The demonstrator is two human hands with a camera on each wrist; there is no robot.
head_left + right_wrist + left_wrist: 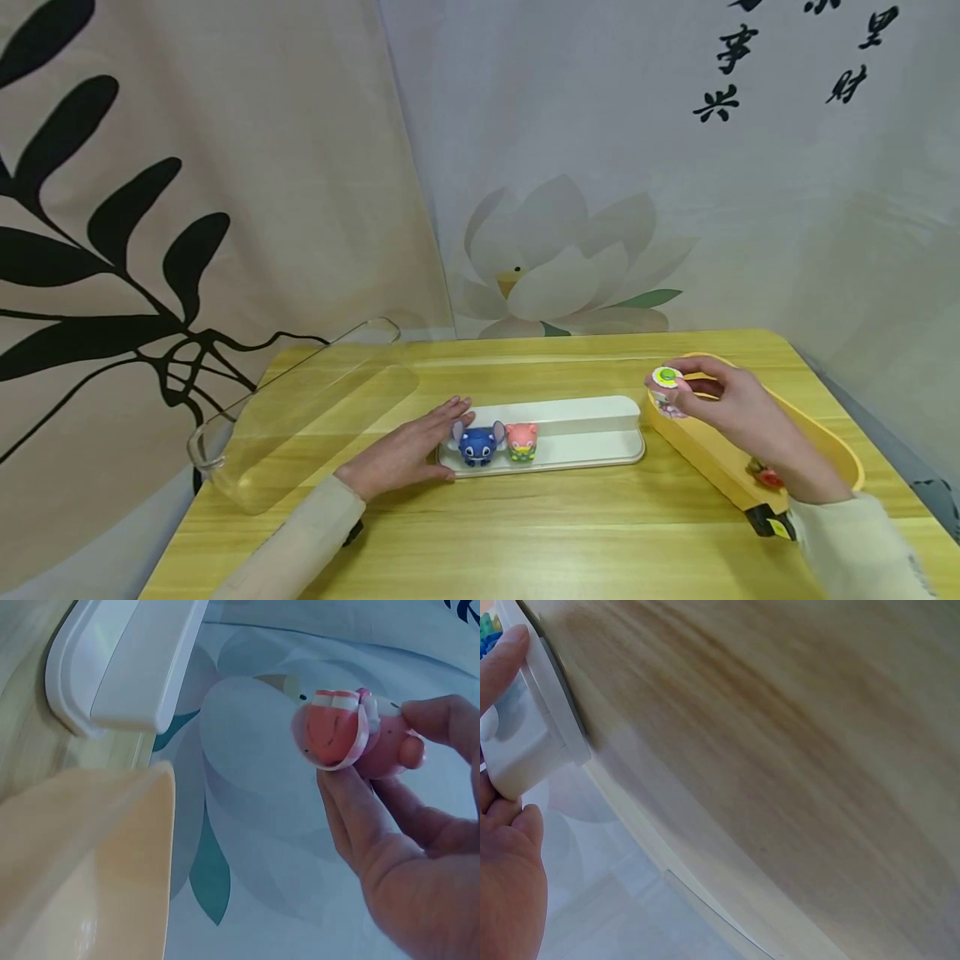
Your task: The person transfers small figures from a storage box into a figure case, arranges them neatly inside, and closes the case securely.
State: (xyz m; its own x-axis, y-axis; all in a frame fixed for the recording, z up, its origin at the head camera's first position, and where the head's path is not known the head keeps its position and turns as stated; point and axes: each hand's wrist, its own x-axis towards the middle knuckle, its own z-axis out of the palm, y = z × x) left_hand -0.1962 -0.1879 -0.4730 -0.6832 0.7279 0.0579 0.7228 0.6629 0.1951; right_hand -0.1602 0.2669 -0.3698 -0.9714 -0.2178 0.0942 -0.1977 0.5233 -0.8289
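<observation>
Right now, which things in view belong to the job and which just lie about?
Likely in use:
white stand, gripped by the left hand
held figurine, in the right hand
blue figurine and pink figurine on the stand
yellow tub holding a red item

Likely aside:
clear case, not held
printed backdrop cloth

Two figurines (477, 447) on a tray (588, 448), cover (322, 417) to its left, bin (699, 460) to its right

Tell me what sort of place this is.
Probably an indoor tabletop workspace, screened off: a wood-grain table stands before printed hangings, with a blue figure and a pink figure on a white stand.
</observation>
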